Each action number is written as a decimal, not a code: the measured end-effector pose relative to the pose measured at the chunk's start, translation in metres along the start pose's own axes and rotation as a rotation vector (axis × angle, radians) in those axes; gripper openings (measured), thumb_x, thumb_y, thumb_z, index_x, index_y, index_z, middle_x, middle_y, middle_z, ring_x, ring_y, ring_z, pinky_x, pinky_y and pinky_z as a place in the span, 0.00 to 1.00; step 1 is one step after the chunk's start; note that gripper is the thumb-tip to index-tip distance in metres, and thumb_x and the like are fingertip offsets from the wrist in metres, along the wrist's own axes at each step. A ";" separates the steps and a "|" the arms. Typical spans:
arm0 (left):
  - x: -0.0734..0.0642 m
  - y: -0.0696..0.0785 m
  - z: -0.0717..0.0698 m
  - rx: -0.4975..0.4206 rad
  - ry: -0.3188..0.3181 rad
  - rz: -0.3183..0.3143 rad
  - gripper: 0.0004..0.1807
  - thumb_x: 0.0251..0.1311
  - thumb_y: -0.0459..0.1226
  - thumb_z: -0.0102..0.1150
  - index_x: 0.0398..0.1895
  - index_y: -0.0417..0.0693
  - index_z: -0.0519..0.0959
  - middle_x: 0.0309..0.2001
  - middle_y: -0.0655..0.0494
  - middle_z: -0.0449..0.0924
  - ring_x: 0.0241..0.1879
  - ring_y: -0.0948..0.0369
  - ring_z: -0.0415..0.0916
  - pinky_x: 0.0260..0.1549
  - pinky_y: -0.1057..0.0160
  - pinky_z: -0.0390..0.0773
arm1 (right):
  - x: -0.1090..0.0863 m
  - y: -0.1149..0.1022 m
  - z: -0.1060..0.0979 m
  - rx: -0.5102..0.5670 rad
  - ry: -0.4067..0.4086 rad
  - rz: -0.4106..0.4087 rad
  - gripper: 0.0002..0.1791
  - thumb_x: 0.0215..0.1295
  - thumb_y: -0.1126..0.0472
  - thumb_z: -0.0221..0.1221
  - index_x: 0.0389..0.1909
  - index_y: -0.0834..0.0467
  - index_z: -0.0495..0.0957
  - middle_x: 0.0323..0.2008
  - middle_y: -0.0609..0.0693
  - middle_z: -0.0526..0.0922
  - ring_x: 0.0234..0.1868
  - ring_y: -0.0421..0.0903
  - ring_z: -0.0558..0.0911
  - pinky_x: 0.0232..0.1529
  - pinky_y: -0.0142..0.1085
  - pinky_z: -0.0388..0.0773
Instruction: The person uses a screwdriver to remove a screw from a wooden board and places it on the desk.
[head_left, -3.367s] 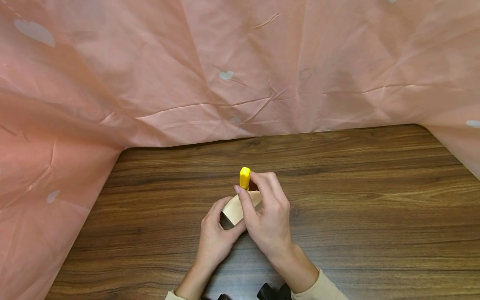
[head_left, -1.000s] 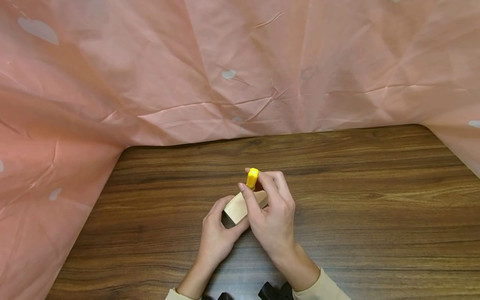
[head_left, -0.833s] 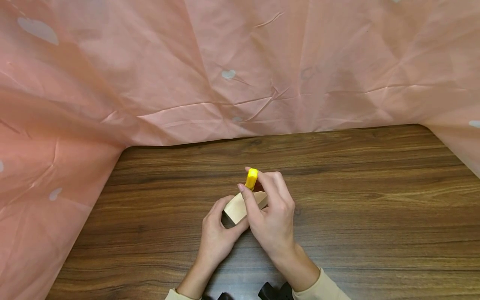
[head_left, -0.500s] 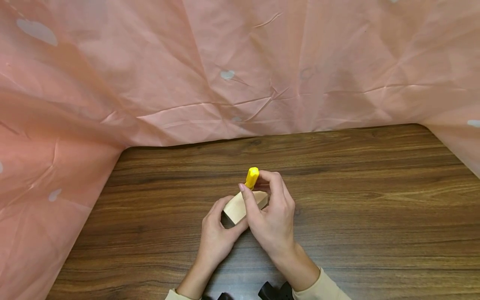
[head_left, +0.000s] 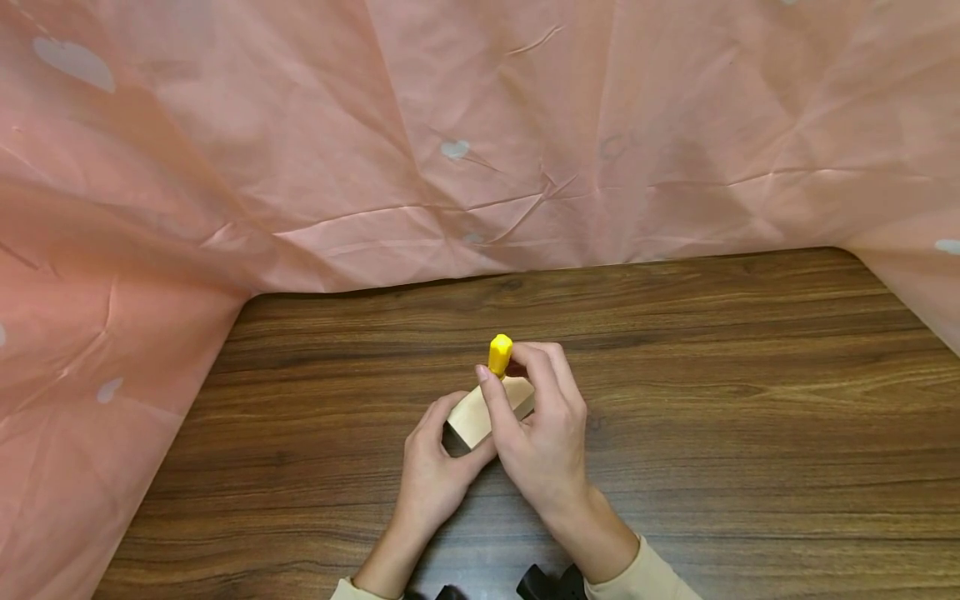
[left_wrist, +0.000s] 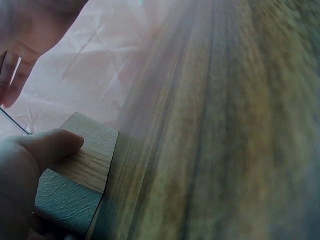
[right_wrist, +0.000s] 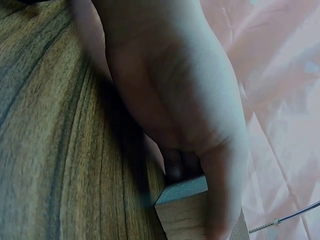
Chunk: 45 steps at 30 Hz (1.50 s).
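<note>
My left hand (head_left: 437,471) grips a pale wooden block (head_left: 471,418) with a grey side, low over the table; its thumb (left_wrist: 57,145) lies across the wood in the left wrist view. The yellow handle of a screwdriver (head_left: 499,353) stands almost upright above the block's far end. My right hand (head_left: 546,433) pinches that handle between thumb and fingers. In the right wrist view, the thin metal shaft (right_wrist: 300,211) meets a screw (right_wrist: 262,228), which reaches the block's face. How deep the screw sits is hidden.
A brown wood-grain table (head_left: 712,400) spreads under both hands. Pink cloth (head_left: 420,167) with pale hearts hangs along the table's back and sides. Black objects (head_left: 536,582), only partly visible, lie at the bottom edge between the forearms.
The screwdriver handle has shifted slightly right since the first frame, and its tilt has varied. The right fingers drew off the handle half a second ago and now touch it again. The left hand barely moved.
</note>
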<state>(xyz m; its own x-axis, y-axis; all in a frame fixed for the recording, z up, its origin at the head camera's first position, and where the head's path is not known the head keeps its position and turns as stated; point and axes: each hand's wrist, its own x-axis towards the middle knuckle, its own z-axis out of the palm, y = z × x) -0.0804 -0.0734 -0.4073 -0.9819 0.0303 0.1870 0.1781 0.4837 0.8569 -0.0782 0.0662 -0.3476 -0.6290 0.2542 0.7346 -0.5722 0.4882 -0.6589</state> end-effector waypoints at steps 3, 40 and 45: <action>0.000 0.000 0.000 0.000 -0.001 0.001 0.28 0.51 0.47 0.85 0.56 0.61 0.85 0.49 0.61 0.88 0.48 0.61 0.81 0.50 0.58 0.77 | 0.000 0.001 0.000 -0.004 0.001 -0.008 0.13 0.66 0.65 0.73 0.49 0.63 0.85 0.42 0.55 0.84 0.44 0.46 0.87 0.52 0.31 0.82; -0.001 0.000 0.000 0.003 0.002 0.000 0.28 0.52 0.47 0.85 0.56 0.59 0.85 0.48 0.61 0.87 0.45 0.61 0.80 0.47 0.61 0.77 | 0.002 -0.001 -0.001 0.025 -0.010 0.014 0.22 0.68 0.70 0.70 0.61 0.67 0.78 0.46 0.58 0.86 0.48 0.49 0.88 0.57 0.31 0.84; 0.000 0.000 0.000 -0.003 -0.001 0.003 0.29 0.51 0.47 0.85 0.57 0.59 0.85 0.49 0.60 0.88 0.46 0.61 0.80 0.48 0.60 0.77 | 0.000 -0.003 -0.001 0.008 -0.030 0.065 0.21 0.69 0.70 0.66 0.61 0.66 0.77 0.47 0.56 0.86 0.50 0.49 0.88 0.57 0.38 0.85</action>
<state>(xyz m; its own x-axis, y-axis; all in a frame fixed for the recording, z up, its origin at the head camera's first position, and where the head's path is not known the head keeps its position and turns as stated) -0.0803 -0.0735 -0.4074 -0.9814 0.0326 0.1890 0.1811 0.4811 0.8577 -0.0759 0.0656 -0.3448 -0.6804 0.2605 0.6850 -0.5336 0.4646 -0.7067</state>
